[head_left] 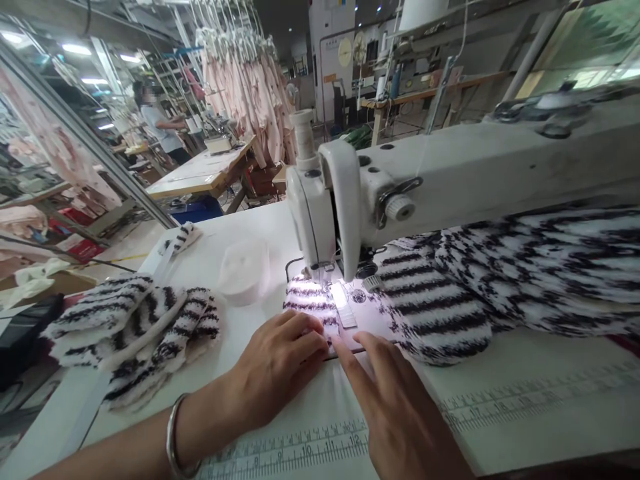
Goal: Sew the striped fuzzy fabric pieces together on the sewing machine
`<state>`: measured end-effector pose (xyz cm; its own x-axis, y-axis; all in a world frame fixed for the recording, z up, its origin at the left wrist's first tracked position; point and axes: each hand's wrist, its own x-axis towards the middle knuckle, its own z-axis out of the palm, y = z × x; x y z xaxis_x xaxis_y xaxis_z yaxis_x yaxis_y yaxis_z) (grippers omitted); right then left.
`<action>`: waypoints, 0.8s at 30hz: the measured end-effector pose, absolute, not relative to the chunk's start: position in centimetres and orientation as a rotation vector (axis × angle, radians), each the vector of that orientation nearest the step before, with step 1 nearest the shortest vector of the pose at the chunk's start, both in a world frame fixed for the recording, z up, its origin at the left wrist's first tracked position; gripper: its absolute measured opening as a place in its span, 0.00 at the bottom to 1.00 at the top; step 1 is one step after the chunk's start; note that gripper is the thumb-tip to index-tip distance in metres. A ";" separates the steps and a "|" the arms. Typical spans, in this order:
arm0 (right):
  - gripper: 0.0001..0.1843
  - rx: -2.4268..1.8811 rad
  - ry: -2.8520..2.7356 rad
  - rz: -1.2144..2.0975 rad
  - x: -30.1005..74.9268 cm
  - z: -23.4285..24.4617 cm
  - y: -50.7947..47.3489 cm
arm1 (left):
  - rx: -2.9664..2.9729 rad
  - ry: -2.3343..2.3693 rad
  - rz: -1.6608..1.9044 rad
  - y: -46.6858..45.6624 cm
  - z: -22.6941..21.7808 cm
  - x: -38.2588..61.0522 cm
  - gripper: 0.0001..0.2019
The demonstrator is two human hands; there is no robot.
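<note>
My left hand (pixel 280 363) lies palm down on the white table, its fingers curled onto the near edge of a black-and-white striped fuzzy fabric piece (pixel 310 300) under the sewing machine's needle. A silver bangle circles that wrist. My right hand (pixel 395 407) rests flat with fingers stretched, the fingertips touching the same fabric edge beside a white strip by the presser foot (pixel 327 270). The white sewing machine (pixel 450 180) stands above, its lamp lighting the fabric. More striped fabric (pixel 500 280) is bunched under the machine arm at the right.
A pile of striped fabric pieces (pixel 135 333) lies at the left of the table. A round white tape roll (pixel 243 270) sits behind it. Printed rulers (pixel 300 453) run along the table's front. A person (pixel 160 127) stands at a far table, with pink garments (pixel 250 87) hanging overhead.
</note>
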<state>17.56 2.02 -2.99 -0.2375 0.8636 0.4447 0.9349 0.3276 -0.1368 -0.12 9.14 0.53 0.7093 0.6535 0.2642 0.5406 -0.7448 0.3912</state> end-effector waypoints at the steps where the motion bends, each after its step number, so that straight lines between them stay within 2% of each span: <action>1: 0.31 -1.577 -2.161 -0.220 17.3 -3.0 2.1 | 2.616 0.937 0.571 9.0 0.5 -0.2 0.06; 4: 0.28 -1.526 -2.194 -0.252 17.2 -3.2 2.4 | 2.588 0.924 0.561 8.9 0.5 -0.2 0.07; 9: 0.29 -1.535 -2.192 -0.331 17.5 -3.3 3.7 | 2.631 0.904 0.567 9.5 0.5 0.4 0.09; 13: 0.30 -1.565 -2.130 -0.214 17.2 -3.0 5.2 | 2.678 0.940 0.595 10.4 0.7 0.9 0.10; 21: 0.22 -1.604 -2.170 -0.103 17.4 -1.7 7.2 | 2.806 0.989 0.693 12.8 -0.6 0.3 0.08; 24: 0.26 -1.591 -2.143 -0.117 17.4 -2.2 6.6 | 2.870 0.956 0.748 13.6 -1.1 0.0 0.08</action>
